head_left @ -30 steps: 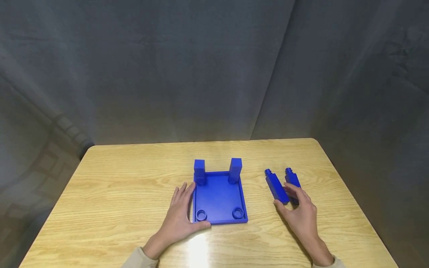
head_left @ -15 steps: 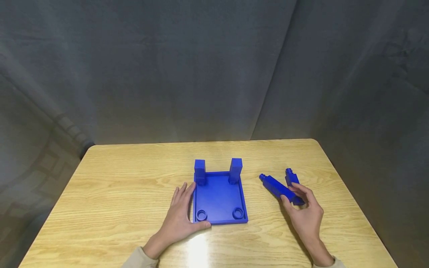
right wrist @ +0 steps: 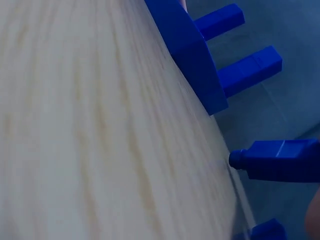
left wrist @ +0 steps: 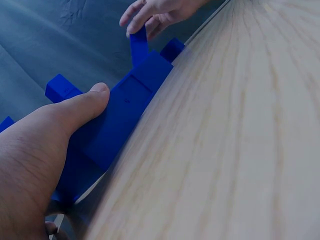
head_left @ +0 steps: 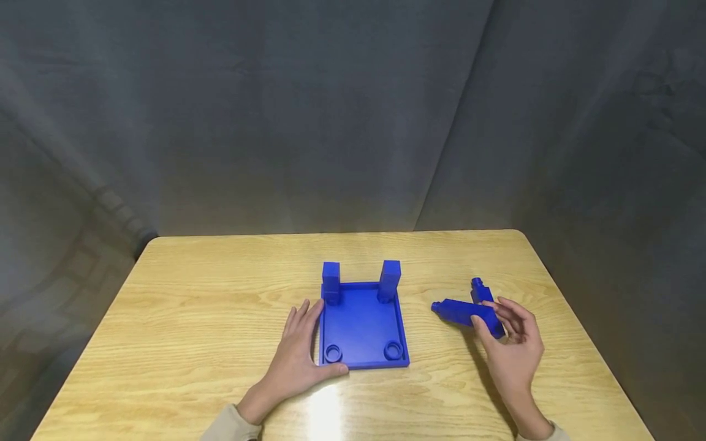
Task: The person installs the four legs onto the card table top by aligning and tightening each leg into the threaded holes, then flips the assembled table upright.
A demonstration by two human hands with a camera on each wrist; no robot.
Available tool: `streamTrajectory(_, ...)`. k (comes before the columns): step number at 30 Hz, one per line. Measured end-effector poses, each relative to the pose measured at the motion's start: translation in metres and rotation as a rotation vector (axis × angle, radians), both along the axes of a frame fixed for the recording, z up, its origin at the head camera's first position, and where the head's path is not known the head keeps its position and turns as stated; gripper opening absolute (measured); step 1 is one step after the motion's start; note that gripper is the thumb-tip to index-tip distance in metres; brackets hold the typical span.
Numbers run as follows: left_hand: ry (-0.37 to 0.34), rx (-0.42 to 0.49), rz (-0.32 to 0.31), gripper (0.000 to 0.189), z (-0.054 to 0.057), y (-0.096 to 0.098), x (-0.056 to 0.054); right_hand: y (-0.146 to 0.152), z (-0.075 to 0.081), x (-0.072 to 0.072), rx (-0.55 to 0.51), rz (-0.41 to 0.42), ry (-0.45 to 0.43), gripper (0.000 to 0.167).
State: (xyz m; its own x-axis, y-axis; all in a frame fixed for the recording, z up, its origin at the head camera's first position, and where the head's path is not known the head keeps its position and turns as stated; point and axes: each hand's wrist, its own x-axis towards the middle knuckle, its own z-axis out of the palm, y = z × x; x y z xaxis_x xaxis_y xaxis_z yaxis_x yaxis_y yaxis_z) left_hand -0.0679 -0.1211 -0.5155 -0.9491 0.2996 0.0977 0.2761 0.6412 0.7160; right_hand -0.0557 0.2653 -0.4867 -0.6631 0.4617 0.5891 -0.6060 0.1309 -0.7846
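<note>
A blue square tabletop [head_left: 361,324] lies with its rimmed side up on the wooden table. Two square legs, one left [head_left: 331,282] and one right [head_left: 389,278], stand upright in its far corners; its near corners show round sockets [head_left: 393,350]. My left hand [head_left: 292,361] holds its near left corner, thumb along the front edge [left wrist: 120,115] and fingers on the left side. My right hand [head_left: 513,355] pinches a loose blue leg [head_left: 460,311] by its thick end, and its narrow threaded end [right wrist: 237,159] points left. Behind lies another leg [head_left: 481,293], partly hidden.
The wooden table [head_left: 220,288] has rounded far corners. A dark grey curtain [head_left: 309,122] hangs behind it and along both sides. Bare tabletop wood lies between the blue tabletop and the loose legs.
My right hand has taken hold of the nearer loose leg and moved slightly right. That leg has swung from pointing away to pointing left. The left hand keeps its place on the tabletop.
</note>
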Motion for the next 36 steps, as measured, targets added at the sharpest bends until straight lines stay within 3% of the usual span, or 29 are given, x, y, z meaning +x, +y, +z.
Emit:
streamTrajectory(5, -0.008, -0.01, 0.002, 0.138, 0.0, 0.0, -0.001, -0.005, 0.009, -0.001, -0.103, 0.128, 0.1, 0.058)
streamTrajectory(17, -0.034, -0.06, -0.055, 0.142, 0.008, -0.007, -0.002, -0.025, 0.035, -0.008, 0.049, 0.181, 0.129, 0.059)
streamTrajectory(23, 0.021, -0.071, -0.12, 0.145, 0.008, -0.015, -0.006, -0.038, 0.046, -0.013, 0.013, 0.292, 0.2, 0.063)
streamTrajectory(30, 0.1, -0.015, -0.184, 0.141, 0.003, -0.026, -0.008, -0.057, 0.056, -0.017, -0.008, 0.357, 0.236, 0.066)
streamTrajectory(36, 0.076, 0.016, -0.223, 0.133, 0.002, -0.033, -0.011, -0.075, 0.063, -0.02, 0.008, 0.383, 0.237, 0.066)
